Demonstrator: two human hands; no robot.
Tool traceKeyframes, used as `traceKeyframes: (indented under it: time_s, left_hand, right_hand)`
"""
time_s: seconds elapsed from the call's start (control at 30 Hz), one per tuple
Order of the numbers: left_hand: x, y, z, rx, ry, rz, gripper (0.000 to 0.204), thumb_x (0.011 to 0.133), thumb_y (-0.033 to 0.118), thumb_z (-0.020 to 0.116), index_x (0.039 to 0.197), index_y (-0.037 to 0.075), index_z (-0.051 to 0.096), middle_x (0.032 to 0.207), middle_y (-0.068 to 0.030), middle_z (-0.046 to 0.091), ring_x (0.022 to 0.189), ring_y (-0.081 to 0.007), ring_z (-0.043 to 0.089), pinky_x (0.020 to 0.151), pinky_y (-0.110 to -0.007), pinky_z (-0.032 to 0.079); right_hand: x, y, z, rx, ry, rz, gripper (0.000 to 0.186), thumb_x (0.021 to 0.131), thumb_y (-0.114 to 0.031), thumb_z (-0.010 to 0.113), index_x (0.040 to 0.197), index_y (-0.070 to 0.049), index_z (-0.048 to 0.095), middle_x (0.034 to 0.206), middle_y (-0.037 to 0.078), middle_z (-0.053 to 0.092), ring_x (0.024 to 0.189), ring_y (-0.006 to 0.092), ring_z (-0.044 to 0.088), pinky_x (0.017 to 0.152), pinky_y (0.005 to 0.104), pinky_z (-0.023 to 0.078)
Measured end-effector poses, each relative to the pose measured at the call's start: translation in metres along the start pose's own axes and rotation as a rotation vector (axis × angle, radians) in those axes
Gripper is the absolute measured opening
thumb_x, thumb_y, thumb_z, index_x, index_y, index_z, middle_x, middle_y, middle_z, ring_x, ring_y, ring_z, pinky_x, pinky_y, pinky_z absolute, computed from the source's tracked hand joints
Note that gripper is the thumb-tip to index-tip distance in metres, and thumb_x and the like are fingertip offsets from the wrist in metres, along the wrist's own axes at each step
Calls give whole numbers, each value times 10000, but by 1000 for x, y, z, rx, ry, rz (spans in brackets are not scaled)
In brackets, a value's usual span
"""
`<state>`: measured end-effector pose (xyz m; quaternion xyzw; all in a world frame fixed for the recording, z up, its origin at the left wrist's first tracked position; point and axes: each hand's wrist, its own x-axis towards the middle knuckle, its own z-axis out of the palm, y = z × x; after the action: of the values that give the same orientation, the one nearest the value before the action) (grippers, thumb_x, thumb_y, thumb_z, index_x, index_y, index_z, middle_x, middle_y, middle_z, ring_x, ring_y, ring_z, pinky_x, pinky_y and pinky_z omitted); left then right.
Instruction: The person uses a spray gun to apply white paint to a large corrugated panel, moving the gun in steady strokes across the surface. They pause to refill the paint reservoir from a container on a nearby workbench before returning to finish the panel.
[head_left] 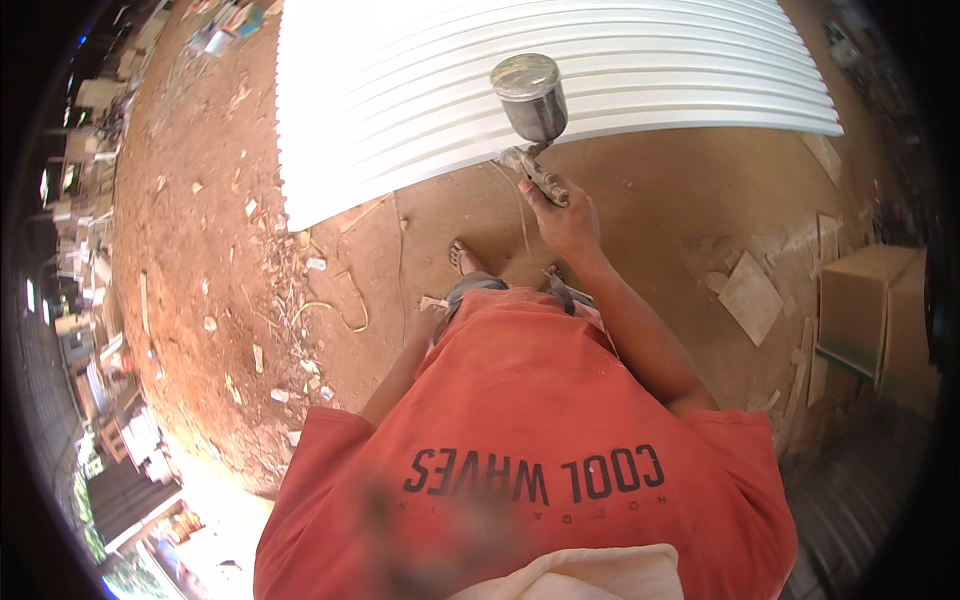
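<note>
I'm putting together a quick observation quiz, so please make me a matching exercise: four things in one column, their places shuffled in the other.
Things
1. Grey metal spray gun with a round cup
2. White ridged sheet
3. Brown rectangular box
4. Red short-sleeved T-shirt

Places
A. Worn on the person's upper body
B. Near the picture's right edge
C. Gripped in the right hand
D. Spread across the picture's top

Pairs: 1-C, 2-D, 3-B, 4-A

The right arm (645, 325) reaches forward and inward, its right hand (572, 228) curled in a grip. The left arm (398, 380) hangs low, its hand unclear.
</note>
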<state>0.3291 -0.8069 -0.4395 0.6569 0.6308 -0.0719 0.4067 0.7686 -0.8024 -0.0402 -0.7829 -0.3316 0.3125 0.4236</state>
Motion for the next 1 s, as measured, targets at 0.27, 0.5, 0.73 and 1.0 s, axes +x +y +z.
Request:
traceKeyframes:
  time_s: [0.27, 0.5, 0.73, 1.0]
  left_hand:
    - [-14, -5, -9, -224, -76, -16, 602, 899, 457, 628, 1242, -38, 612, 1165, -278, 675, 1099, -405, 654, 893, -463, 512]
    - [-1, 29, -14, -220, -82, -17, 600, 885, 460, 633, 1221, -37, 624, 1157, -278, 676, 1098, -404, 653, 893, -463, 511]
    - [6, 74, -50, 12, -144, 78, 439, 936, 363, 574, 1099, -35, 660, 1086, -288, 677, 1046, -439, 649, 850, -498, 507]
    - [44, 64, -78, -109, -122, 114, 362, 975, 304, 523, 1061, -22, 655, 1080, -271, 682, 1018, -440, 655, 821, -492, 515]
  right_hand:
    - [-6, -30, 40, 89, -317, -127, 382, 928, -432, 691, 1036, -66, 713, 706, 86, 640, 642, 209, 612, 637, 378, 482]
    - [27, 26, -14, 70, 142, -45, 437, 935, -459, 682, 958, -24, 707, 735, 41, 630, 697, 179, 589, 664, 358, 475]
    - [49, 32, -134, 202, 536, 77, 334, 938, -395, 712, 907, -64, 694, 694, -20, 589, 640, 77, 501, 588, 291, 403]
    - [68, 26, -166, 129, 767, 176, 448, 910, -458, 718, 837, -17, 696, 702, 33, 632, 673, 138, 568, 659, 333, 460]
